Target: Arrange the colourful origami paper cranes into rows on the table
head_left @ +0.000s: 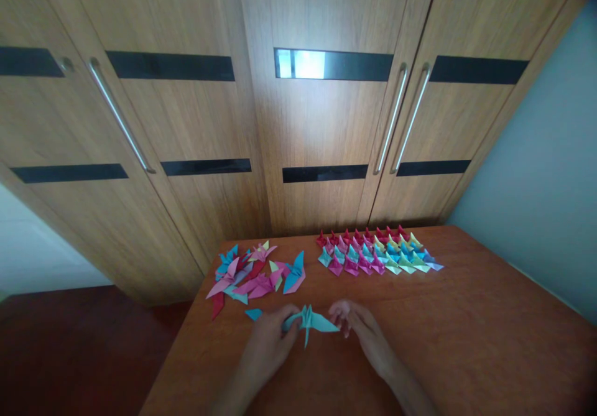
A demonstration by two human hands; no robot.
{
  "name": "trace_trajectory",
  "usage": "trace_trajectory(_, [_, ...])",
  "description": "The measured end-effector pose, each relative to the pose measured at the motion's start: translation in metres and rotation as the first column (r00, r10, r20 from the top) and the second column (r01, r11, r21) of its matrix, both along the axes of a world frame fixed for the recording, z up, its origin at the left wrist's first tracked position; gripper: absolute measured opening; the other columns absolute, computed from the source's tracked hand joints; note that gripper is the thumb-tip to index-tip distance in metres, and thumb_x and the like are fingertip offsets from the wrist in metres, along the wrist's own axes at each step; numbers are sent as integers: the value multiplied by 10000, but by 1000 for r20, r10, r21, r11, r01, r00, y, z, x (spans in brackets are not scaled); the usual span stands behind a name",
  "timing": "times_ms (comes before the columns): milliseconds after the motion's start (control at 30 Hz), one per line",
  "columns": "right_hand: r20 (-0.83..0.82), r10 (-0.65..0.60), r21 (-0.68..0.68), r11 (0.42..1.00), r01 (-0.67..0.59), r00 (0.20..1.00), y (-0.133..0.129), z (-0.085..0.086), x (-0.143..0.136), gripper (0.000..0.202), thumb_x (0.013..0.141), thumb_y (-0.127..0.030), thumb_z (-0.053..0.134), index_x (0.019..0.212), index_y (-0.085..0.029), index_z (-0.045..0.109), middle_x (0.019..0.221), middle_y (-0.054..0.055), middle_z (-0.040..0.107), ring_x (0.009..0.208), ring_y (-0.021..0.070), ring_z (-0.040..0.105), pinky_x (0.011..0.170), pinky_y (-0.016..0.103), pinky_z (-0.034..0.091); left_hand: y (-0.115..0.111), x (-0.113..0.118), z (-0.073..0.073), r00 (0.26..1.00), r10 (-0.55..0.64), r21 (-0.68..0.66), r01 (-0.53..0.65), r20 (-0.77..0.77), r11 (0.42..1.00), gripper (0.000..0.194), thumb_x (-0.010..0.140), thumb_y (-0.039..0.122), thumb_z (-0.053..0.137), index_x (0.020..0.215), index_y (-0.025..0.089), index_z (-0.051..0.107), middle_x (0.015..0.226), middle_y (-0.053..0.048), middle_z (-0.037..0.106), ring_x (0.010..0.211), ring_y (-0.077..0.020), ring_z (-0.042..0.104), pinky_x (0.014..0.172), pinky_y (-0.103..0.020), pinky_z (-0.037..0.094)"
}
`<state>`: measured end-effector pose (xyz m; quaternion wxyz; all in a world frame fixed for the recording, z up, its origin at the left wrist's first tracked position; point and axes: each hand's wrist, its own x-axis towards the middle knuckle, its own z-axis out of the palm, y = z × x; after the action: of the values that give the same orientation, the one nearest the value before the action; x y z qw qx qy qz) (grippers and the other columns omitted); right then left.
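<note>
A light teal paper crane (319,323) is spread out above the table near its front, one wing pointing right and a narrow tip hanging down. My left hand (273,335) grips its left wing between thumb and fingers. Close to the tip of the right wing is my right hand (352,321), its fingers curled and slightly blurred; they look apart, with nothing seen between them. A blue paper piece (254,314) shows just left of my left hand.
A loose pile of colourful paper cranes (261,284) lies at the table's back left. Several rows of folded cranes (367,263) stand at the back right. Behind the wooden table (466,323) rises a wooden wardrobe (317,124) with metal handles.
</note>
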<state>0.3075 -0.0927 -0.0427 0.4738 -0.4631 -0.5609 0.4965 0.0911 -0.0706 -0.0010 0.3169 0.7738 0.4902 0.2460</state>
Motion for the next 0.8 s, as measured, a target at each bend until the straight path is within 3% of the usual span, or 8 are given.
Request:
trace_trajectory(167, [334, -56, 94, 995, 26, 941, -1, 0, -9, 311, 840, -469, 512, 800, -204, 668, 750, 7, 649, 689, 154, 556, 611, 241, 386, 6, 21, -17, 995, -53, -35, 56, 85, 998, 211, 842, 271, 440, 768, 191, 621, 717, 4, 623, 681, -147, 555, 633, -212, 382])
trace_trajectory(267, [327, -41, 71, 997, 19, 944, -2, -7, -9, 321, 848, -450, 503, 747, -188, 660, 711, 2, 639, 668, 145, 554, 616, 241, 382, 8, 22, -34, 973, -97, -164, 133, 210, 977, 231, 843, 318, 464, 766, 161, 615, 696, 5, 599, 655, -139, 533, 614, -217, 385])
trace_trajectory(367, [122, 38, -68, 997, -30, 992, -6, -13, -10, 340, 830, -479, 530, 731, -174, 643, 667, -5, 616, 616, 130, 541, 578, 231, 385, 7, 19, -45, 932, -99, -291, 208, 347, 934, 265, 826, 385, 522, 754, 145, 609, 671, 13, 581, 607, -123, 511, 580, -216, 379])
trace_trajectory(467, [-196, 37, -227, 970, -82, 980, -12, -17, -12, 323, 784, -489, 604, 731, -171, 633, 645, -13, 604, 566, 105, 518, 522, 206, 363, 2, 15, -44, 851, -28, -417, 286, 525, 863, 309, 809, 442, 564, 773, 137, 604, 696, 0, 600, 619, -118, 521, 582, -214, 388])
trace_trajectory(633, [-610, -121, -356, 925, -134, 783, -20, -23, -18, 201, 718, -367, 732, 761, -187, 652, 652, -26, 613, 561, 74, 526, 525, 182, 371, -7, 15, -39, 681, 168, -545, 387, 712, 744, 315, 763, 443, 652, 773, 130, 617, 686, -15, 616, 618, -104, 535, 599, -206, 383])
trace_trajectory(800, [-731, -185, -373, 914, -158, 657, -22, -25, -21, 188, 699, -310, 763, 806, -180, 680, 706, -7, 649, 578, 73, 556, 550, 190, 404, -10, 19, -43, 551, 328, -597, 427, 767, 679, 256, 707, 372, 732, 713, 137, 629, 668, -5, 606, 615, -93, 540, 591, -193, 383])
